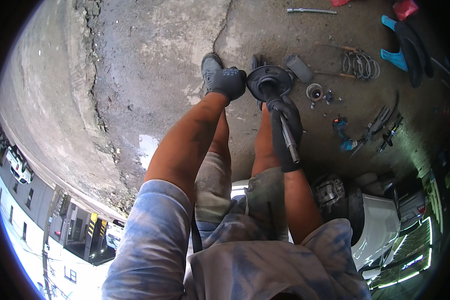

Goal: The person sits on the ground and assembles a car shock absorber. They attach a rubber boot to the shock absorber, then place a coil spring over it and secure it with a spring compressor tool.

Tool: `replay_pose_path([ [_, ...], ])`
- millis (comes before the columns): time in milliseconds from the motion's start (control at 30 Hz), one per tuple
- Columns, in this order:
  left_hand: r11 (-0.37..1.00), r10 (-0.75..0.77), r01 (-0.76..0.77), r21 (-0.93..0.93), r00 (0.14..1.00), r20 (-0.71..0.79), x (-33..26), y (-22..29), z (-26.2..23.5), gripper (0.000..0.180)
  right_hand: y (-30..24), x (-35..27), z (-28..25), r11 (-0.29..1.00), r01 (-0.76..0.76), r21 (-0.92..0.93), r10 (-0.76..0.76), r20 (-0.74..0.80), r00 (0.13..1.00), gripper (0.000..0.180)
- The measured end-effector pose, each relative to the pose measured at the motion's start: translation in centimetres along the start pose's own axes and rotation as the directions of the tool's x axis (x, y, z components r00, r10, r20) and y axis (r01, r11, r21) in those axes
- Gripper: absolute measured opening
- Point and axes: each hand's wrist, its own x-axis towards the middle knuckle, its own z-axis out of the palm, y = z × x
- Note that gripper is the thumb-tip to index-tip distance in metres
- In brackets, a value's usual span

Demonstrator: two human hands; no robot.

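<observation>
My right gloved grip (pixel 286 127) wraps the steel-rod strut with its round black top mount (pixel 270 82); my left gloved grip (pixel 227 82) curls just beside that mount. Coil spring (pixel 360 65) lies off, well right, so reassembly remains.

strut rod (pixel 289 137): bare metal, smooth, dull sheen | strut mount (pixel 269 82): matt black | gloves (pixel 227 82): dark knit cloth, matt | floor (pixel 150 55): rough, cracked concrete
</observation>
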Motion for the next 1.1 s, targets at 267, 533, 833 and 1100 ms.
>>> replay_pose_path([
  [267,0.998,0.067,-0.067,0.008,0.993,-0.096,-1.0,-1.1,1.3,0.013,0.0,-0.4,0.8,0.994,0.040,-0.101,-0.038,0.019,0.999,0.042],
  [533,0.994,0.048,-0.069,-0.088,0.975,-0.217,-0.9,-1.0,1.8,0.011,0.7,-0.5,3.9,0.850,-0.500,0.164,0.515,-0.061,0.855,0.048],
  [833,0.877,-0.174,0.116,-0.467,0.981,-0.085,-0.7,-0.4,4.5,0.020,4.0,0.1,4.2,0.806,-0.456,0.378,0.546,-0.177,0.819,0.045],
  [1100,0.983,-0.045,0.044,-0.178,0.999,-0.003,-0.9,0.7,3.1,0.019,2.2,1.9,2.5,0.830,-0.418,0.369,0.487,-0.116,0.865,0.035],
])
